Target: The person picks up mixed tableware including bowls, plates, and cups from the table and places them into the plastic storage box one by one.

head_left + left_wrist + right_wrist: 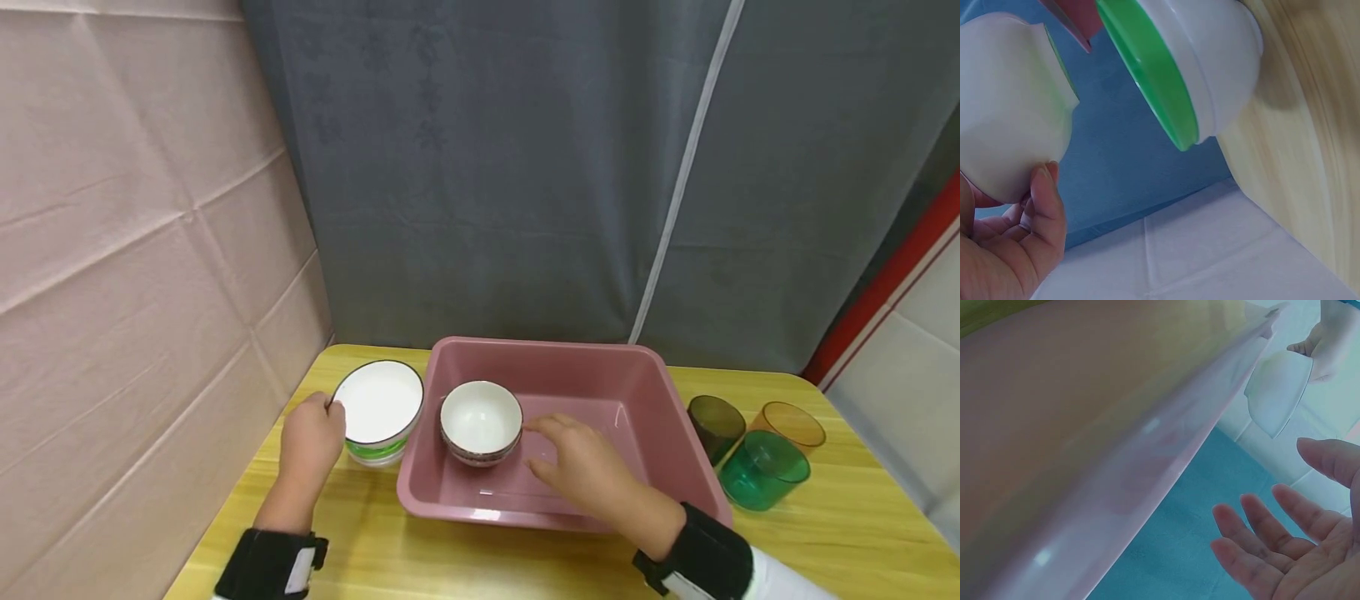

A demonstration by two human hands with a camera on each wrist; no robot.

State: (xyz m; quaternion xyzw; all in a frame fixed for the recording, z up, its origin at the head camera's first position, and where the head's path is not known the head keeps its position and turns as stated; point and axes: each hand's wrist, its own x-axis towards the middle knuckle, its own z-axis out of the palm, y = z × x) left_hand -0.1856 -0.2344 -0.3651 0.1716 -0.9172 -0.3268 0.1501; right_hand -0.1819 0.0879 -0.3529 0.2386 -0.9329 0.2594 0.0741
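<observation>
My left hand [311,437] pinches the rim of a white bowl [381,402] with a thin dark edge, at the left of the table. The held bowl hangs over a white bowl with a green rim [375,452]; in the left wrist view a gap shows between the held bowl [1016,100] and the green-rimmed bowl [1222,62]. Stacked white bowls [481,418] with patterned sides sit in the left part of the pink basin [540,352]. Over the basin, my right hand [585,462] has its fingertips close to the stack's right side; its fingers [1260,562] are spread and hold nothing.
Right of the basin stand three see-through cups: a brown one [716,425], an orange one [795,425] and a green one [763,471]. A grey curtain [480,167] hangs behind the wooden table [420,550], and a pale cloth wall [150,250] borders its left side.
</observation>
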